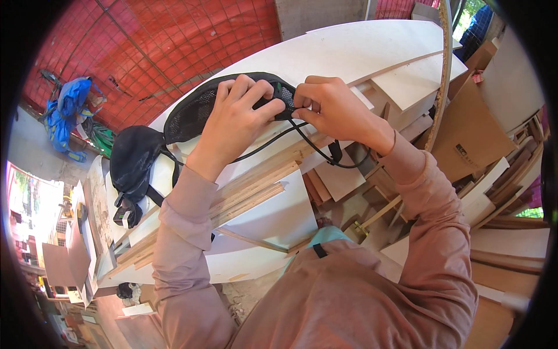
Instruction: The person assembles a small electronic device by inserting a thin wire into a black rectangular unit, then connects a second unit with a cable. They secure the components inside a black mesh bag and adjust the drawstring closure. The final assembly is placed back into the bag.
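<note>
A black padded belt with mesh lining (192,110) curves across the white panel in front of me, with a bulky black pouch (133,157) at its left end. My left hand (241,119) is closed on the belt near its right end, fingers curled over the mesh. My right hand (340,110) pinches the belt's right tip beside it, thumb against the forefinger. A thin black cord (261,146) loops from under the hands to the right. A small black buckle or clip (335,152) hangs by the cord. The fingertips hide the exact spot gripped.
The white panel (360,49) lies beneath, with stacked wooden strips (250,203) nearer me. Boards and a cardboard sheet (471,136) lean at the right. A curved wooden edge strip (440,87) rises there. Red sheeting behind wire mesh (163,46) and a blue bag (72,110) stand beyond.
</note>
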Demonstrator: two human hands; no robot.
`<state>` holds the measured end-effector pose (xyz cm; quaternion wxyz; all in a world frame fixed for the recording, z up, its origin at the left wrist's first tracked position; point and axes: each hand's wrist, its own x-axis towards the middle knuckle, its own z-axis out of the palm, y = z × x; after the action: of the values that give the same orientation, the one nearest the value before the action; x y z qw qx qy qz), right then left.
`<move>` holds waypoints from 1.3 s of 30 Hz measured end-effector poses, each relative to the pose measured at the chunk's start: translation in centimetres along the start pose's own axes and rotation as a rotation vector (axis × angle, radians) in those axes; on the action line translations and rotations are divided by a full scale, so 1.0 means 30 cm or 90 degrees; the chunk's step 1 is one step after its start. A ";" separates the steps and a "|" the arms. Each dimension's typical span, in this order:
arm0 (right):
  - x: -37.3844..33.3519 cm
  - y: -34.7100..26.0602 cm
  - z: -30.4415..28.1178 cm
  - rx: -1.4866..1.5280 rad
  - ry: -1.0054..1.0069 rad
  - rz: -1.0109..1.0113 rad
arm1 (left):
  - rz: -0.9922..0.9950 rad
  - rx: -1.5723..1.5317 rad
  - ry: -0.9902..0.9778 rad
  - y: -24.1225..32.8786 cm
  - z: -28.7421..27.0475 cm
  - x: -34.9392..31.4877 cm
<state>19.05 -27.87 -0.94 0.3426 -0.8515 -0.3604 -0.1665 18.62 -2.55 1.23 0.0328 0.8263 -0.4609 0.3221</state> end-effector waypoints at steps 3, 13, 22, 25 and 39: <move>0.001 0.007 0.005 0.009 0.027 -0.005 | 0.031 0.015 0.032 -0.018 0.012 0.004; 0.034 0.020 -0.021 0.030 -0.001 0.068 | 0.039 -0.051 0.114 0.000 0.011 0.029; 0.060 0.033 -0.078 -0.042 -0.131 0.166 | -0.008 -0.165 0.067 -0.009 0.008 0.093; 0.017 -0.048 -0.136 -0.032 -0.178 0.180 | -0.042 -0.148 0.032 -0.019 0.026 0.073; -0.268 -0.405 -0.214 0.074 -0.328 0.047 | -0.021 -0.202 -0.062 -0.041 0.009 0.107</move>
<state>4.48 -30.26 4.97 0.2939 -0.8572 -0.4134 0.0892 20.90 -4.31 3.13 0.1458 0.8329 -0.4932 0.2044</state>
